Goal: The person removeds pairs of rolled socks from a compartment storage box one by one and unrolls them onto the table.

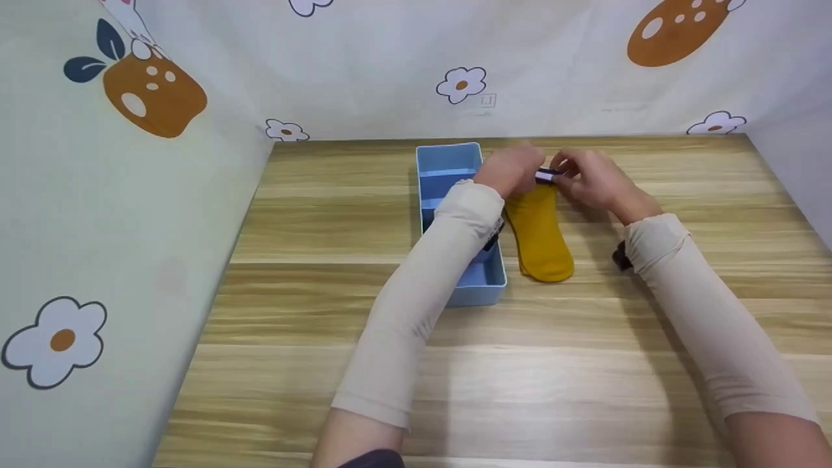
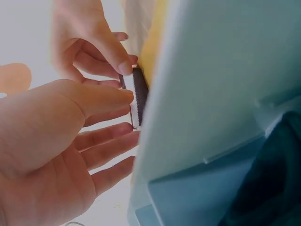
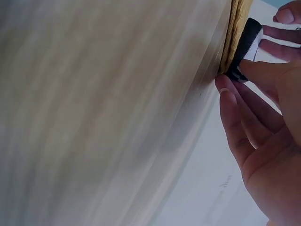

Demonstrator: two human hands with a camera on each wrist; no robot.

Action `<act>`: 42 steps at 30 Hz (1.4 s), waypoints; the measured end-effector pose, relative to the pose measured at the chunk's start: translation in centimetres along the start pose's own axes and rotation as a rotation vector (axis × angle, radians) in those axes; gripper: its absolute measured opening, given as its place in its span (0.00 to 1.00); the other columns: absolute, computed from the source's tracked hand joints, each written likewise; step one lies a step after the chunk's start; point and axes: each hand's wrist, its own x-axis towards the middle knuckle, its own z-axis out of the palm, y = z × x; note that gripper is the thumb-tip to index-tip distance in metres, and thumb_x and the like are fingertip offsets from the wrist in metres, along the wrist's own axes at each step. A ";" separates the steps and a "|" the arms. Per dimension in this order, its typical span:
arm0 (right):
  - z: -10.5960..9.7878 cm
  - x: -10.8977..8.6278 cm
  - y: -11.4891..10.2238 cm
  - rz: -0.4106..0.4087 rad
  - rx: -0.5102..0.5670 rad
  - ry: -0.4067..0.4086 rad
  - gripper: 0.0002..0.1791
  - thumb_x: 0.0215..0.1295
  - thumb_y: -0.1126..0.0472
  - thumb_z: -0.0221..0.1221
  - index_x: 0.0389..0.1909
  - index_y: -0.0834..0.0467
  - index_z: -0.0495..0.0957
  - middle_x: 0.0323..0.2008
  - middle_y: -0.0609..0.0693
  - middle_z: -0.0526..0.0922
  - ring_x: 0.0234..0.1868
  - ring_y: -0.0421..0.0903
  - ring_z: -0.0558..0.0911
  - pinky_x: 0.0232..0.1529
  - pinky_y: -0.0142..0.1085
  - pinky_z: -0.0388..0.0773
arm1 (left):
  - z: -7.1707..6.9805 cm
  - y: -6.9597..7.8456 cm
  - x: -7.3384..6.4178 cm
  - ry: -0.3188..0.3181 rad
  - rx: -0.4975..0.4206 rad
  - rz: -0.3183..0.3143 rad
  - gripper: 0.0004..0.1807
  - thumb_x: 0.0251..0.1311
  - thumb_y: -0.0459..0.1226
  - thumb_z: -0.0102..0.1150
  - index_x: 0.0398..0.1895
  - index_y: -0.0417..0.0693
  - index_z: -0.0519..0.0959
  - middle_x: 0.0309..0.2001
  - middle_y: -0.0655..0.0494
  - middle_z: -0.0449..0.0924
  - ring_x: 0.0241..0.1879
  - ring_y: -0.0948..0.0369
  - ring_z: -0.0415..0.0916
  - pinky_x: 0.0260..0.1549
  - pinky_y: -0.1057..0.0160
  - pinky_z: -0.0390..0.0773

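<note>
A pair of yellow socks point(image 1: 541, 234) lies on the table with the toes toward me. Round the cuff end sits a dark band with a white strip, a sock label point(image 1: 545, 176). My left hand point(image 1: 511, 170) pinches the label at its left side, thumb on the white strip in the left wrist view. From the other side my right hand point(image 1: 599, 179) pinches the label's right end between thumb and fingers, as the right wrist view point(image 3: 270, 120) of that hand also shows. In the head view the left hand covers part of the cuff.
A blue divided box point(image 1: 478, 296) stands left of the socks, partly beneath my left forearm. Dark cloth point(image 2: 268, 183) lies in one of its compartments. The wood-patterned table point(image 1: 312, 312) meets a printed curtain wall point(image 1: 390, 84) at the back and another on the left.
</note>
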 end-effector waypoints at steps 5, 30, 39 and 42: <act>0.1 0.3 -0.1 0.026 -0.005 -0.019 0.12 0.73 0.64 0.67 0.53 0.64 0.84 0.49 0.65 0.90 0.50 0.60 0.88 0.56 0.55 0.82 | 0.1 -0.6 0.0 -0.031 -0.032 -0.029 0.18 0.81 0.37 0.50 0.67 0.50 0.81 0.57 0.54 0.79 0.48 0.57 0.73 0.46 0.64 0.71; 0.5 2.7 0.2 0.029 0.006 0.024 0.18 0.76 0.66 0.61 0.62 0.69 0.79 0.52 0.70 0.89 0.54 0.64 0.88 0.60 0.58 0.82 | -0.3 -1.6 0.0 -0.155 -0.009 -0.062 0.21 0.78 0.39 0.49 0.69 0.52 0.78 0.57 0.55 0.79 0.48 0.57 0.75 0.41 0.63 0.73; 0.4 2.7 0.0 0.073 -0.003 0.000 0.16 0.77 0.59 0.64 0.58 0.64 0.83 0.51 0.67 0.88 0.51 0.61 0.87 0.56 0.53 0.82 | -0.5 -1.3 -0.3 -0.173 -0.030 -0.096 0.22 0.79 0.40 0.50 0.72 0.54 0.77 0.57 0.56 0.78 0.49 0.57 0.75 0.43 0.64 0.73; 0.2 2.6 0.0 0.080 -0.020 -0.019 0.18 0.75 0.60 0.66 0.60 0.65 0.84 0.54 0.69 0.87 0.53 0.63 0.86 0.58 0.58 0.81 | -0.5 -1.3 -0.5 -0.186 -0.027 -0.098 0.22 0.79 0.40 0.50 0.72 0.54 0.77 0.57 0.56 0.78 0.50 0.57 0.75 0.43 0.63 0.73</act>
